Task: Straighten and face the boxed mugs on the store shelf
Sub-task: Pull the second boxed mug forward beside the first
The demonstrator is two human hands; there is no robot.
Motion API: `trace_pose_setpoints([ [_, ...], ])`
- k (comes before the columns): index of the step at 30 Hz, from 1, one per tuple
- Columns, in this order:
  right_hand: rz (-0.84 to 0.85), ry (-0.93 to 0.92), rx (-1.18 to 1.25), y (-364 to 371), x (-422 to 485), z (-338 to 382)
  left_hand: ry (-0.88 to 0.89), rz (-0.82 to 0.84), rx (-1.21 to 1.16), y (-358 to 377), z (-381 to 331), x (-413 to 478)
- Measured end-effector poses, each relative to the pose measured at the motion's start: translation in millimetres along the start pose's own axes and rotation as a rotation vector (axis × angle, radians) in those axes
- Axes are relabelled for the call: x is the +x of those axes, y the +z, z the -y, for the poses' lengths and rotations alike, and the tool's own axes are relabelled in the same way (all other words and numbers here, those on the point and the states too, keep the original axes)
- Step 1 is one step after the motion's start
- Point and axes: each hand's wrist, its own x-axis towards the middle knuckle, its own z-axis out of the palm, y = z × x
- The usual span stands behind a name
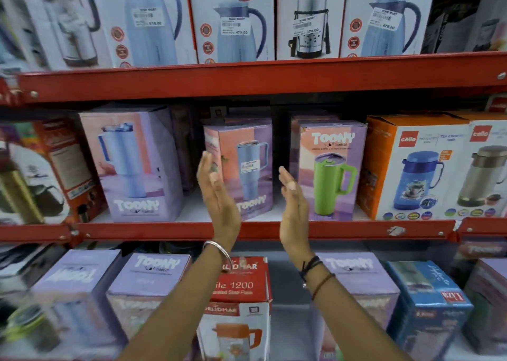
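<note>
Toony mug box [241,168], showing a blue tumbler, is stood on the middle red shelf [274,230], set back from its edge. It is flanked by the left hand [216,193] and right hand [293,198], palms facing, fingers extended and together, nothing gripped. A green-tumbler box [332,166] is seen just right, a larger Toony box [134,163] left.

Single head-worn wide-angle view, close, facing forward onto the red shelf [247,230] at mid height.
</note>
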Motion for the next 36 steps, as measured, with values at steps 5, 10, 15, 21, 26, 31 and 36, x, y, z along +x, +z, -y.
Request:
trace_pose_setpoints([
  [5, 0.14, 0.14, -0.073, 49.3, 0.6, -15.8, -0.397, 0.076, -0.041, -27.2, 38.9, 49.3],
  [10, 0.165, 0.131, -0.118, 74.1, -2.3, -32.8, -0.611, 0.284, -0.116, -37.4, 54.1, 74.8],
  [15, 0.123, 0.085, -0.14, 84.2, -3.4, -36.6, -0.636, 0.329, -0.15, -38.6, 50.9, 80.9],
  [21, -0.004, 0.127, -0.002, 69.2, 19.4, -32.1, -0.647, 0.363, -0.181, -40.1, 44.1, 78.0],
  [26, -0.028, 0.24, 0.147, 50.6, 45.6, -30.4, -0.62, 0.362, -0.22, -45.6, 36.3, 55.7],
  [31, -0.026, 0.335, 0.169, 40.4, 50.8, -37.0, -0.608, 0.361, -0.213, -45.0, 29.8, 32.8],
  [36, -0.066, 0.287, 0.069, 44.5, 44.2, -37.4, -0.543, 0.271, -0.158, -42.7, 34.1, 40.7],
])
